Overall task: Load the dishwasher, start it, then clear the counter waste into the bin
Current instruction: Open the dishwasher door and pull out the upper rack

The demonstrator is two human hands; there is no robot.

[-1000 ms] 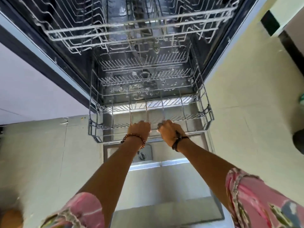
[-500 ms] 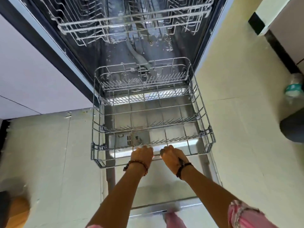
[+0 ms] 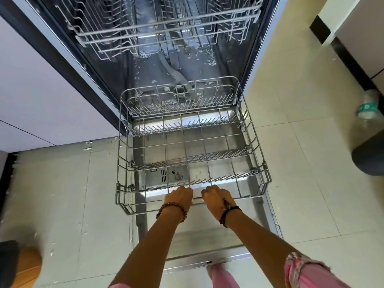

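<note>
Pale cream floor tiles [image 3: 301, 183] surrounded the open stainless-steel dishwasher [image 3: 257, 65], whose door [image 3: 207, 242] lay folded flat toward the person. White cabinet fronts [image 3: 41, 100] stood to its left. Grey wire lower rack [image 3: 255, 146] sat drawn out over the door, nothing loaded in it (rows of tines only). Grey wire upper rack [image 3: 166, 28] hung partway out above, also without dishes. Left hand [image 3: 179, 198] gripped the front rim wire of the lower rack, fingers curled over it; a beaded bracelet sat on the wrist. Right hand [image 3: 216, 199] gripped the same rim wire just beside the left, with a dark cord bracelet on the wrist. Hands were close together, not touching. Round detergent-dispenser cap [image 3: 178, 176] on the inner door showed through the rack floor, just beyond the left hand. Clear plastic bottle [image 3: 368, 108] and dark grey round bin [image 3: 368, 156] stood at far right on the floor.
</note>
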